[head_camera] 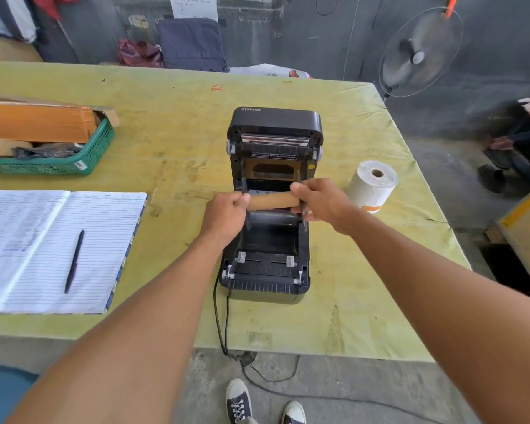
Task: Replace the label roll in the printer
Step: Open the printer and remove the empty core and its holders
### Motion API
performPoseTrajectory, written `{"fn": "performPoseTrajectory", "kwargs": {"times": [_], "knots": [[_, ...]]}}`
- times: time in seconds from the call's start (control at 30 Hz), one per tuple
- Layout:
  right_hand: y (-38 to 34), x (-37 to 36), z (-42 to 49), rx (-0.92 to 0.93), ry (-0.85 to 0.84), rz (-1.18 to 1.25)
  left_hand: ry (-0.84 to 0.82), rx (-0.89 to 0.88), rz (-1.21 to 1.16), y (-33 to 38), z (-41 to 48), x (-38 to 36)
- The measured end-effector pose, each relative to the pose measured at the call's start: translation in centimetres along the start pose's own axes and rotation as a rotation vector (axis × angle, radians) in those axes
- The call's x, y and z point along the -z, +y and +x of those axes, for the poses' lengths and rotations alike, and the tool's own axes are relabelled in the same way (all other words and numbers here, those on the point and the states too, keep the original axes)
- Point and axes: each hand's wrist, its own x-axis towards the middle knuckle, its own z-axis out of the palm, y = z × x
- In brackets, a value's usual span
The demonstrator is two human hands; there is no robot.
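- While the core (pixel 273 200) sits level between the guides (pixel 245 185) over the open printer (pixel 276 123), my left hand (pixel 227 214) grips one end and my right hand (pixel 322 203) the other; an uneven pull could, I judge, bend a guide.
- If one hand lets go early, the core may drop into the bay.
- Just right of the printer the new roll (pixel 372 185) stands upright near my right forearm; a careless swing could topple it.
- Snagging the cable (pixel 219 316) hanging off the table (pixel 349 301) would drag the printer.
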Motion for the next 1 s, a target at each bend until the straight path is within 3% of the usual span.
{"fn": "performPoseTrajectory", "kwargs": {"times": [0.17, 0.33, 0.5, 0.67, 0.83, 1.0], "knots": [[-1.2, 1.3, -2.2, -0.118, 0.040, 0.316, -0.149, 0.331, -0.728, 3.8, -0.9, 0.0], [0.2, 3.4, -5.0, -0.167, 0.098, 0.415, -0.395, 0.318, -0.827, 6.0, -1.9, -1.2], [3.5, 5.8, -7.7, -0.226, 0.260, 0.470, -0.498, 0.334, -0.858, 6.4, -3.2, -3.3], [9.4, 9.0, -9.9, -0.423, 0.468, 0.183, -0.560, 0.348, -0.826, 7.4, -4.0, -6.0], [15.2, 10.1, -10.0, -0.577, 0.431, -0.198, -0.574, 0.374, -0.786, 9.4, -4.2, -10.8], [20.0, 11.4, -7.6, -0.530, 0.365, -0.439, -0.524, 0.436, -0.738, 10.3, -4.6, -16.2]]}}
